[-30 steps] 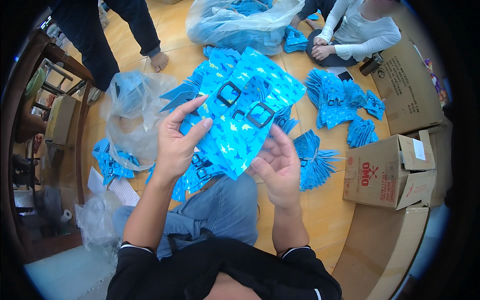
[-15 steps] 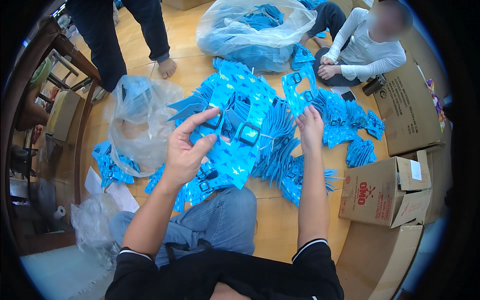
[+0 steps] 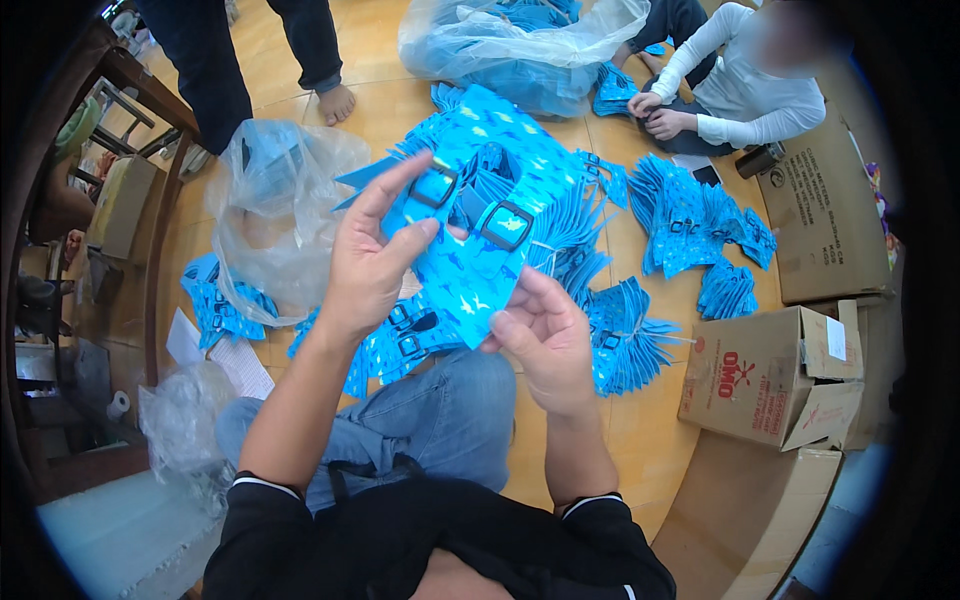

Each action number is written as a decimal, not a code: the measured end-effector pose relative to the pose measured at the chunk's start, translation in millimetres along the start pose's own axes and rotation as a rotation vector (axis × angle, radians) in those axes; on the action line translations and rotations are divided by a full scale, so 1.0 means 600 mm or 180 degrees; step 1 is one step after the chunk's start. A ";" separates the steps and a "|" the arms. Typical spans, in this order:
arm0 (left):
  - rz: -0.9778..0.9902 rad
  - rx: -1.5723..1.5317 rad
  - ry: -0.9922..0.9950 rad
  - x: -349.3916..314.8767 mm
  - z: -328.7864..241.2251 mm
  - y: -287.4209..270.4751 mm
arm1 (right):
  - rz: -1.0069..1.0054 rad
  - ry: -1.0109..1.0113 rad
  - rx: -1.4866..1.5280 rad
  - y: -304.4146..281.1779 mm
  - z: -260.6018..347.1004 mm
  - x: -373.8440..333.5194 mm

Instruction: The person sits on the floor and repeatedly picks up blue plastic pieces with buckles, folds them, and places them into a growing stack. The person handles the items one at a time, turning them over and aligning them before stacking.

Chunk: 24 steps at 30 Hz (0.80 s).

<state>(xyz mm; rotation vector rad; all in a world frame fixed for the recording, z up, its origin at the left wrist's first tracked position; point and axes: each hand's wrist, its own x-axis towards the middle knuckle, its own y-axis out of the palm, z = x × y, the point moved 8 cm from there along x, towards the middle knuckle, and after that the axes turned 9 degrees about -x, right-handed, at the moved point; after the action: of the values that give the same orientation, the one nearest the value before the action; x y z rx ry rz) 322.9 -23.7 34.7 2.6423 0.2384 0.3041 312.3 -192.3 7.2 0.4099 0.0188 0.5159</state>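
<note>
My left hand (image 3: 375, 255) holds a blue printed fabric piece (image 3: 465, 265) at its left side, thumb and forefinger round the part with a black buckle (image 3: 434, 186). Its other fingers are partly hidden. My right hand (image 3: 545, 340) pinches the lower right corner of the same piece between thumb and fingers. A second black buckle (image 3: 507, 225) sits on the piece between my hands. Behind it fans out a thick stack of similar blue pieces (image 3: 565, 235). More buckled pieces (image 3: 405, 340) lie just below, by my knee.
Bundles of blue pieces (image 3: 690, 215) lie at the right, near cardboard boxes (image 3: 745, 380). Clear plastic bags (image 3: 290, 240) stand left and at the back (image 3: 520, 50). One person (image 3: 760, 90) sits at far right; another person's legs (image 3: 200, 70) stand at far left.
My right hand has let go of a buckled blue piece at the right and come left to the corner of the held piece. My left hand has shifted slightly upward.
</note>
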 end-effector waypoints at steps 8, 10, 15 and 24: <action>-0.0065 -0.0724 -0.0800 -0.065 0.018 0.050 | -0.0422 -0.0233 0.0205 0.016 0.019 -0.024; -0.0082 -0.0893 -0.1118 -0.078 0.024 0.048 | -0.0440 -0.0135 0.0128 0.016 0.019 -0.032; 0.0038 -0.1213 -0.1454 -0.090 0.030 0.057 | -0.0630 -0.0123 -0.0068 0.013 0.024 -0.045; 0.0170 -0.1278 -0.1335 -0.094 0.028 0.060 | -0.0474 -0.0149 0.0018 0.018 0.029 -0.047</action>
<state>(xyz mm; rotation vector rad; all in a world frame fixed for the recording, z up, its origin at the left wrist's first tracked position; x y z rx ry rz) 277.4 -74.7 27.5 2.2478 -0.0309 -0.1735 284.5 -204.0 25.1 0.4224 0.0057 0.3594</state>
